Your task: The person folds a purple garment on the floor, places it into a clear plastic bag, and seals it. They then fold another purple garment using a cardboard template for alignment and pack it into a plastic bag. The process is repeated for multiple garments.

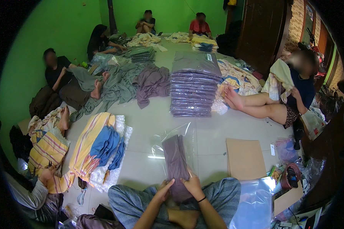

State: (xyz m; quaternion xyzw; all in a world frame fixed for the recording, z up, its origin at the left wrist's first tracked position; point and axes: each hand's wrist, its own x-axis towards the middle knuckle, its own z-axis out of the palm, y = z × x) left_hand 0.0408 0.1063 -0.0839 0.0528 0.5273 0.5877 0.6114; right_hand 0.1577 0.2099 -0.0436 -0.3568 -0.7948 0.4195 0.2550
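Note:
A folded purple-grey garment (174,156) stretches away from me above my crossed legs. My left hand (165,191) grips its near end on the left, thumb on top. On the right side of that same end, my right hand (192,186) is closed on it too, a dark band around the wrist. A clear plastic bag (190,138) surrounds the far part of the garment and reaches out past it; whether the cloth is fully inside I cannot tell. Beyond it stands a tall stack of bagged purple-grey garments (195,91).
Brown cardboard sheets (246,158) and flat clear plastic bags (252,206) lie to my right. Yellow striped cloth (88,143) with blue pieces rests on bubble wrap at left. Loose green cloth (116,89) spreads farther back. Several people sit around the room handling cloth.

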